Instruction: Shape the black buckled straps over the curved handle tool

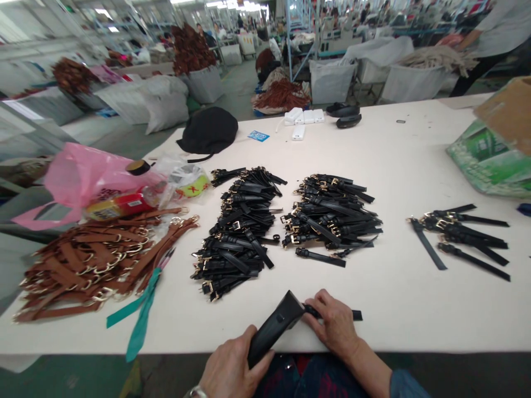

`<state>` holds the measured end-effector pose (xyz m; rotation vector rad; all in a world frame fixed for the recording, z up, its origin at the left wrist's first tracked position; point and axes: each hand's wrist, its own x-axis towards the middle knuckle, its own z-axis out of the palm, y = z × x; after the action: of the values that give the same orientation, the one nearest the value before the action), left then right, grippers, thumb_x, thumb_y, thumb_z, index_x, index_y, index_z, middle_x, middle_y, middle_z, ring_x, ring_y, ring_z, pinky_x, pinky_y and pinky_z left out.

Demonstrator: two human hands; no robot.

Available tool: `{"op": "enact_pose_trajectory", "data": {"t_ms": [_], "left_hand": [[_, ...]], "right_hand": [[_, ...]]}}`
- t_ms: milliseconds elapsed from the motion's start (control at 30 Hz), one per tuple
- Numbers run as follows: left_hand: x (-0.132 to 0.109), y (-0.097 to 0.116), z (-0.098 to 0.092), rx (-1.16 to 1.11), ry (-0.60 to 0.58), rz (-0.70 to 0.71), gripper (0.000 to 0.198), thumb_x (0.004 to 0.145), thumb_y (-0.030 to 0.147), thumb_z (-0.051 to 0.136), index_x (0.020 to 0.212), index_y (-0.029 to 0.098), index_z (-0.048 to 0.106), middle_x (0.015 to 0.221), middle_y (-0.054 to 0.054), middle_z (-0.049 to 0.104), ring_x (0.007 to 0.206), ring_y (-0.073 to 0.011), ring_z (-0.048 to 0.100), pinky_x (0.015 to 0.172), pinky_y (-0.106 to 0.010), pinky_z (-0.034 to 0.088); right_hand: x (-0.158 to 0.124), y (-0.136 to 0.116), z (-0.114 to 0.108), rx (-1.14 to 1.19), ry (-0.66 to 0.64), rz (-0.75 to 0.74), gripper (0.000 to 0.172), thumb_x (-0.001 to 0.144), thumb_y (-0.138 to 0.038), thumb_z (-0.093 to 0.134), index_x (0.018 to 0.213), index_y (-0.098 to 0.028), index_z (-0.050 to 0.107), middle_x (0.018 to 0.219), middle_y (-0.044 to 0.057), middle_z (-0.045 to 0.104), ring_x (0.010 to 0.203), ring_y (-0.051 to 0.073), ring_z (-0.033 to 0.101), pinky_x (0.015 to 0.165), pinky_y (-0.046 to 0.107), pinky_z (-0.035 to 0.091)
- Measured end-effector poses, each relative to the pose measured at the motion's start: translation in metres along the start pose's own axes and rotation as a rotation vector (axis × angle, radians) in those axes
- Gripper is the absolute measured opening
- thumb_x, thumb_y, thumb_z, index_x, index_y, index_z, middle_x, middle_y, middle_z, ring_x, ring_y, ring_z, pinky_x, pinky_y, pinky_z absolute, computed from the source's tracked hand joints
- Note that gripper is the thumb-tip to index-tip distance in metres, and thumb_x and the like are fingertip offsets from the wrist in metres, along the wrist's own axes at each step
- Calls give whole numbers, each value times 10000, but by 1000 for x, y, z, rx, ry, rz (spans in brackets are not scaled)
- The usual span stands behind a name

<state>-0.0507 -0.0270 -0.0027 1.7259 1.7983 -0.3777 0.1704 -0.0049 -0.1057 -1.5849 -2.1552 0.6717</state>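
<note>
At the table's front edge my left hand point(232, 362) is wrapped round a black hand-held device point(274, 326) shaped like a hair clipper. Its wide head points up and to the right. Against that head lies one end of a short black strap point(357, 315), pinched in my right hand point(332, 320); my fingers cover its middle. Beyond my hands are two heaps of black buckle straps, a left heap point(243, 221) and a right heap point(332, 213). A smaller group of black straps point(473, 237) lies farther right. Their buckles are gold-coloured.
Brown straps with metal rings point(91, 265) and a teal ribbon point(143, 320) lie left, near a pink bag point(83, 177). A black cap point(211, 130), white boxes point(305, 117) and a green carton point(493, 155) stand farther back. A person point(504, 33) is beyond the table.
</note>
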Motion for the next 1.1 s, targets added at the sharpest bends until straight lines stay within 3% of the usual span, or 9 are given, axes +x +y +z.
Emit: {"op": "enact_pose_trajectory", "data": {"t_ms": [133, 400, 767, 1100], "left_hand": [[6, 6, 7, 31, 3, 52, 323, 768, 480, 423, 952, 234, 525, 804, -52, 650, 766, -216, 601, 643, -278, 401], [17, 12, 13, 109, -29, 54, 308, 766, 447, 406, 941, 224, 525, 818, -64, 638, 756, -221, 594, 645, -294, 414], [16, 10, 11, 178, -14, 95, 267, 760, 434, 414, 911, 238, 513, 771, -57, 648, 723, -248, 603, 632, -341, 438], [30, 38, 11, 170, 21, 147, 289, 756, 450, 426, 925, 231, 505, 791, -62, 645, 748, -252, 604, 641, -340, 438]], "right_hand": [[-1, 5, -1, 96, 4, -50, 239, 760, -234, 527, 996, -227, 564, 845, 40, 535, 785, 160, 512, 684, 254, 399], [-12, 22, -3, 244, 53, -142, 263, 756, -160, 493, 1009, -206, 549, 890, 70, 546, 817, 183, 529, 703, 308, 462], [-20, 37, -11, 183, 96, -113, 272, 748, -210, 559, 1019, -230, 562, 876, 68, 535, 837, 210, 513, 698, 355, 473], [-20, 38, -10, 242, 112, -113, 264, 752, -206, 543, 1017, -214, 543, 902, 78, 524, 856, 212, 502, 713, 362, 467]]}}
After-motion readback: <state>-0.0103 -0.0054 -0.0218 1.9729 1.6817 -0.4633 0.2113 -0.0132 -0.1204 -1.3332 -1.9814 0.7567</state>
